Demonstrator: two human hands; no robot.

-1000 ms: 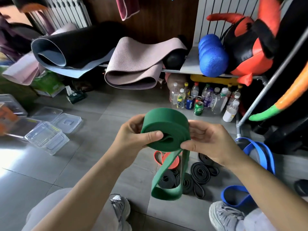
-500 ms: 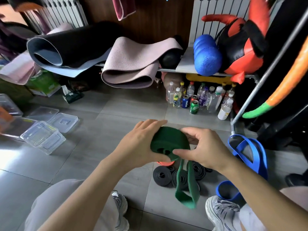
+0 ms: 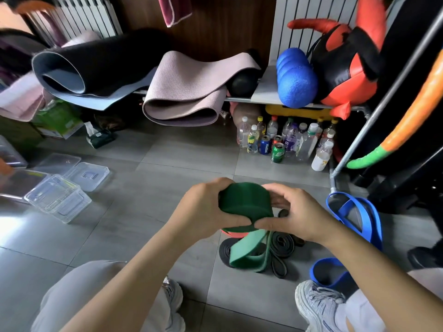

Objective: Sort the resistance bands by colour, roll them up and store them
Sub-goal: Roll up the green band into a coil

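A wide green resistance band [image 3: 244,202] is wound into a thick roll, held over the floor between both hands. My left hand [image 3: 203,212] grips its left side, and my right hand [image 3: 290,216] pinches its lower right edge. A loose green tail hangs down below the roll to the floor. Under it lie several rolled black bands [image 3: 280,245] and an orange-red band [image 3: 233,234], mostly hidden. A blue band [image 3: 366,219] lies unrolled on the floor to the right.
Clear plastic boxes and lids [image 3: 60,195] sit on the grey tiles at left. Bottles and cans [image 3: 282,140] stand under a shelf with rolled mats [image 3: 184,92] and a blue foam roller [image 3: 294,80]. A metal rack leg [image 3: 340,164] stands right. My shoes are at the bottom.
Both hands have lowered the green roll toward the floor and turned it over. The hanging tail has grown shorter as more band went onto the roll.
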